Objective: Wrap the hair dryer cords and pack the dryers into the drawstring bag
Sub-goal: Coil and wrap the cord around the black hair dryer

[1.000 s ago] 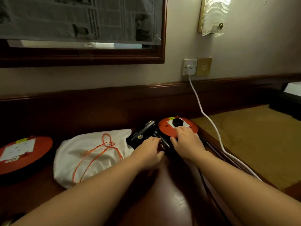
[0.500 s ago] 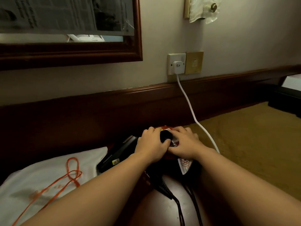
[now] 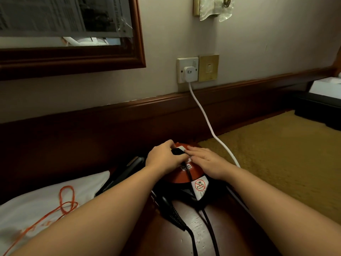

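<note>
Gripping a black plug (image 3: 177, 151) on top of the red cable reel (image 3: 184, 174), the left hand (image 3: 164, 159) curls around it while the right hand (image 3: 206, 161) lies flat, fingers straight, on the reel. Just left, a black hair dryer (image 3: 127, 172) rests against the white drawstring bag (image 3: 46, 204).

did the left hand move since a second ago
Yes. The left hand went from the black dryer beside the red reel up onto the reel's top, where it now grips the black plug next to the right hand.

Dark wooden desk (image 3: 195, 235) under white drawstring bag (image 3: 36, 206), hair dryer (image 3: 123, 176), orange reel (image 3: 186, 172).
</note>
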Motion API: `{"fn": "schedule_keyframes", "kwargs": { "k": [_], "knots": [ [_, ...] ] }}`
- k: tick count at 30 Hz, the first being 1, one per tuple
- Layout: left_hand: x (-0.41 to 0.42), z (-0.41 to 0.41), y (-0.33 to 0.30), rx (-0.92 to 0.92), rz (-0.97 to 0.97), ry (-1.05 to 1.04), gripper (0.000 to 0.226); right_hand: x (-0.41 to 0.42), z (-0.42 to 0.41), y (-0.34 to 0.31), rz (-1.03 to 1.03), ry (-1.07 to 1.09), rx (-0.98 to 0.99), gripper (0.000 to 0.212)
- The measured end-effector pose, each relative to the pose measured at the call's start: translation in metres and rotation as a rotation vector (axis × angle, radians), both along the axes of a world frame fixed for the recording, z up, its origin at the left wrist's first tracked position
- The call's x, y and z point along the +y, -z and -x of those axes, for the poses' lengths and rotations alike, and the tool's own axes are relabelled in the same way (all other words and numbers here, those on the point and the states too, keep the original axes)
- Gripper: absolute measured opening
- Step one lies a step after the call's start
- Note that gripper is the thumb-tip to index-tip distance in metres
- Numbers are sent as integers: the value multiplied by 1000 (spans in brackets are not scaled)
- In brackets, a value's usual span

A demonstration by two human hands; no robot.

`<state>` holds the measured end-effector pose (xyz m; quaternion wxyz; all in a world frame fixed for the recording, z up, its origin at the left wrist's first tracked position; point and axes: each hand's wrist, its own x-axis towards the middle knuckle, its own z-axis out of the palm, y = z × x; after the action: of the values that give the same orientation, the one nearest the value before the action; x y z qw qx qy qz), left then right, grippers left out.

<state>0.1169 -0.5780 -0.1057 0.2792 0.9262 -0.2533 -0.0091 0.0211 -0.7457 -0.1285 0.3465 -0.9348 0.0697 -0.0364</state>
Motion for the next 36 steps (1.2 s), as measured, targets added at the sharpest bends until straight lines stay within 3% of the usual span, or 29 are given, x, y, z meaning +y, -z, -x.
{"fn": "schedule_keyframes", "kwargs": {
  "k": [5, 10, 14, 16, 19, 22, 24, 27, 30, 33, 36],
  "knots": [
    [0, 2, 1, 63, 140, -59, 41, -2, -2, 8, 84, 7, -20, 51],
    [-12, 6, -27, 183, 488, -117, 40, -4, -9, 3, 131, -113, -40, 52],
    [-10, 19, -37, 179, 371, -22, 40, -5, -6, 0, 98, -111, 23, 52],
    [6, 25, -31, 159, 361, -39, 36, -1, -1, -1, -55, 12, 16, 43],
    [35, 27, -27, 92, 385, -73, 36, 22, 18, -12, -91, 213, -243, 26],
    [72, 29, -27, 62, 324, -54, 39, 61, 44, -19, -21, 185, -419, 26],
    [101, 34, -27, 18, 236, -34, 39, 87, 57, -15, 30, 101, -367, 25],
    [143, 42, -23, -44, 65, -29, 43, 117, 69, -11, 263, 41, -27, 12],
    [176, 53, -10, 18, -16, -51, 52, 142, 78, -10, 444, 48, 187, 21],
    [197, 66, 0, 72, -103, -38, 57, 157, 80, -4, 448, 96, 255, 21],
    [209, 79, 9, 111, -188, -37, 51, 168, 83, -13, 254, 162, 217, 26]
  ]
}}
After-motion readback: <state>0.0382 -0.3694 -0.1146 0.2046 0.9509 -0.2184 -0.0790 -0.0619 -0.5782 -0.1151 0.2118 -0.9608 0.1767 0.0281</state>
